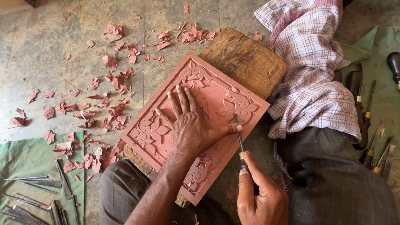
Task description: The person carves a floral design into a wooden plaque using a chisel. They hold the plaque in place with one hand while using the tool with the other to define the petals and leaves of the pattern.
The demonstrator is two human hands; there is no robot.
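1. Nearest the camera, below the carved panel's (216,104) lower edge, the right hand (260,196) has its grip wrapped tight round a chisel (240,143) handle, blade tip resting on the panel.
2. On the panel's middle, the left hand (189,121) lies flat, fingers spread, thumb touching the blade.
3. Under the panel's far corner sits a wooden block (246,58).
4. Beyond and left of the panel, reddish chips (112,83) litter the floor (50,50).

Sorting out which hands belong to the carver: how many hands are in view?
2. The left hand lies flat on the carved reddish panel; the right hand grips a chisel at the panel's lower right edge. None other shows.
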